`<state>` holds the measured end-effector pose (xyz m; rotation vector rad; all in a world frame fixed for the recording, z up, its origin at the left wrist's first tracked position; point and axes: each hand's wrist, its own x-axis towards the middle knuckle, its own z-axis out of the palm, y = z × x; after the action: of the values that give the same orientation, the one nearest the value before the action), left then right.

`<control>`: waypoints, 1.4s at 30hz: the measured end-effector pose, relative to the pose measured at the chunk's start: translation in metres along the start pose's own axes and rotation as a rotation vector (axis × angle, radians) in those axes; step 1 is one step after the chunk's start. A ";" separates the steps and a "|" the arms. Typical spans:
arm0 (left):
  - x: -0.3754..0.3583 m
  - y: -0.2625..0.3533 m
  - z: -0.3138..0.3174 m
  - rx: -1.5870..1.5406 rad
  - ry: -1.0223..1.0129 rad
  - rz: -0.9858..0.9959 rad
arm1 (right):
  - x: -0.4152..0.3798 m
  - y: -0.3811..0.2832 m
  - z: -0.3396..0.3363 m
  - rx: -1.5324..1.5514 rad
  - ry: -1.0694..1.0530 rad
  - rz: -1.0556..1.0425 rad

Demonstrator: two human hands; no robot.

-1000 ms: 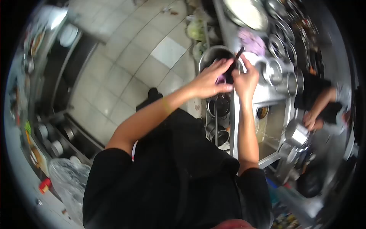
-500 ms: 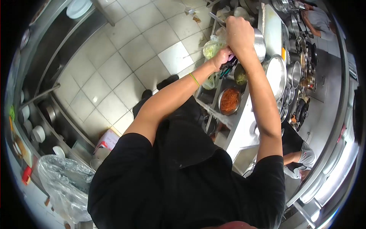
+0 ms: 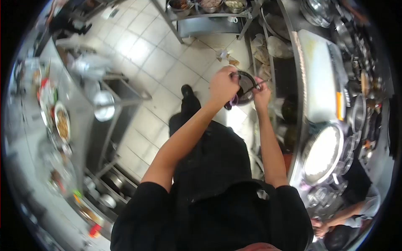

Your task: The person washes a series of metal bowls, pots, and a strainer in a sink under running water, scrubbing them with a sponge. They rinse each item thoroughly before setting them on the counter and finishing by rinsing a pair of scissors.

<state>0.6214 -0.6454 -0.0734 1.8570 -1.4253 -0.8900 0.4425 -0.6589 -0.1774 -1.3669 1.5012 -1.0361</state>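
My left hand [image 3: 225, 86] is closed around a dark curved object [image 3: 247, 75], a black band bent like a handle or rim. A purple loop [image 3: 234, 100] hangs just below that hand. My right hand [image 3: 262, 95] pinches a thin dark rod-like piece [image 3: 263, 82] at the other side of the band. Between the hands shows a greyish round surface [image 3: 246, 97], perhaps metal; blur hides its exact kind. Both hands are over the floor beside the counter, close together.
Along the right runs a counter with a white cutting board [image 3: 317, 75] and a large round pan of white food [image 3: 322, 152]. A rack with food bowls [image 3: 209, 5] stands ahead. Steel shelving [image 3: 111, 129] is to the left. Another person's hands [image 3: 321, 228] are at lower right.
My view has swung, and both hands have come away from the counter's containers to over the floor. The blade seen by my right hand earlier is not distinguishable now.
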 end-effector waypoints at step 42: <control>0.170 -0.388 0.135 0.446 -1.498 0.166 | -0.218 0.077 0.260 0.096 0.645 1.059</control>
<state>0.7565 -0.7357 -0.4876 1.1103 -2.7087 -2.2070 0.6781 -0.4466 -0.3201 -0.0066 2.1983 -0.8135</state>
